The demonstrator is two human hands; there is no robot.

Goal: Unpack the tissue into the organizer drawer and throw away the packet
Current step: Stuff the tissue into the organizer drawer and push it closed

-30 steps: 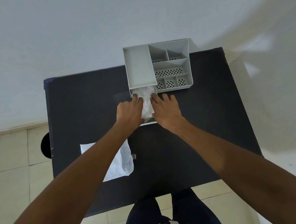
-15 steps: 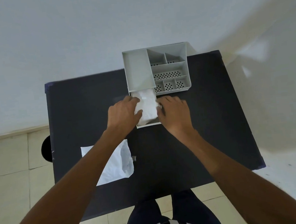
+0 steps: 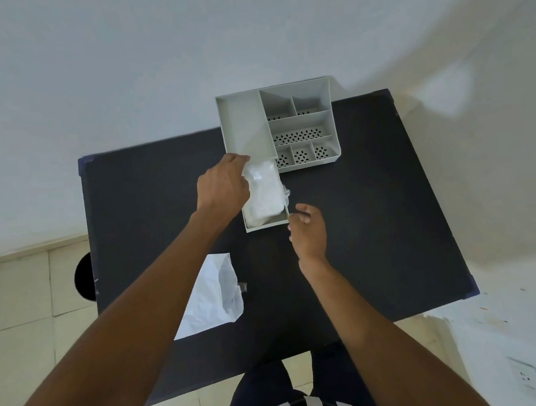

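Note:
A grey organizer [image 3: 298, 123] stands at the far edge of the black table [image 3: 376, 208]. Its drawer [image 3: 267, 224] is pulled out toward me, and white tissue [image 3: 264, 193] fills it. My left hand [image 3: 221, 184] rests against the tissue's left side, fingers curled over its far corner. My right hand [image 3: 307, 231] hovers just right of the drawer's front corner, fingers loosely apart and holding nothing. The empty white packet [image 3: 215, 294] lies flat on the table near my left forearm, which hides part of it.
A round black object [image 3: 85, 283] sits on the tiled floor beside the table's left edge. A white wall runs behind the organizer. My legs stand at the table's near edge.
My right hand has come off the tissue and drawn back toward me. My left hand has slid toward the far end of the tissue. The view has shifted slightly.

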